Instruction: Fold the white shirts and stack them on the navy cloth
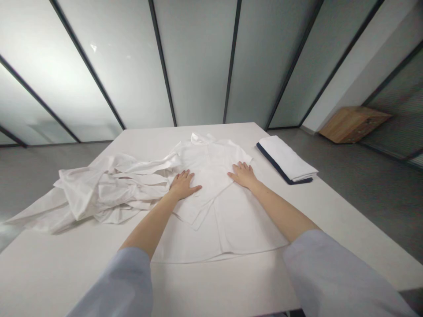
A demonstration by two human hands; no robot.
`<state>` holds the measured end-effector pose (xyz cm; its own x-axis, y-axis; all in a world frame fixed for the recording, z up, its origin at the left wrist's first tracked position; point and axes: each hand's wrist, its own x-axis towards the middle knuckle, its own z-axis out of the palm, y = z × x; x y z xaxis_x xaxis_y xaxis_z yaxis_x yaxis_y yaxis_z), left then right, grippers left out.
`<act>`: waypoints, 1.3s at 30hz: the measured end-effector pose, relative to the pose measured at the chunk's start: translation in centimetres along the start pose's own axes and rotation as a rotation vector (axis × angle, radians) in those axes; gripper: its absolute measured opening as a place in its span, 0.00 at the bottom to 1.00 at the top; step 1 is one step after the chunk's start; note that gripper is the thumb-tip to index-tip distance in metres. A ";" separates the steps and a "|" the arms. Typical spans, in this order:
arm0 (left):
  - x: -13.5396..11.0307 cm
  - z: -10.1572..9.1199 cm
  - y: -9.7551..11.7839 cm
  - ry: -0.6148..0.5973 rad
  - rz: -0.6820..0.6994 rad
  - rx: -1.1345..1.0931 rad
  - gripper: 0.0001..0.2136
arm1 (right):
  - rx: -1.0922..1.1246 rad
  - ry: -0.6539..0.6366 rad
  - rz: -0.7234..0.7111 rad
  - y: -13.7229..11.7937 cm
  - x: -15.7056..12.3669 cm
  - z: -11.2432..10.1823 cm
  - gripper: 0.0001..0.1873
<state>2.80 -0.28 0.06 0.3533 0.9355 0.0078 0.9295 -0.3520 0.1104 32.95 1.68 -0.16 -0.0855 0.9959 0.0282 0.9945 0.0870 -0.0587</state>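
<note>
A white shirt [211,154] lies spread on the table, its collar at the far end and its hem toward me. My left hand [183,184] rests flat on the shirt's left side, fingers spread. On the right side of the shirt my right hand [243,175] also lies flat with its fingers apart. Part of the white cloth, perhaps a sleeve, is folded across the shirt's middle between the hands. Close to the left hand is a rumpled heap of white clothing [112,189], touching or nearly touching the shirt.
At the table's right edge lies a stack of folded cloth, a white piece [287,158] on top of a dark navy one [276,167]. The white table [231,281] reaches close to me. Frosted glass panels stand behind it, and a wooden cabinet [350,125] is on the floor at right.
</note>
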 end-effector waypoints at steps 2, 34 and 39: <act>-0.6 0.2 0.0 0.044 -0.005 -0.013 0.34 | -0.016 0.058 -0.054 -0.4 -0.8 0.0 0.28; -2.2 2.0 -1.9 0.145 0.054 -0.214 0.25 | 0.236 0.090 -0.137 -0.2 -2.9 1.9 0.22; -2.4 2.1 -2.0 0.153 0.049 -0.227 0.24 | 0.248 0.073 -0.136 -0.1 -2.9 2.0 0.22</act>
<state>0.29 -1.87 -2.32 0.3612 0.9174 0.1669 0.8578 -0.3971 0.3263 32.99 -1.19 -2.28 -0.2038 0.9711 0.1239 0.9280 0.2319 -0.2917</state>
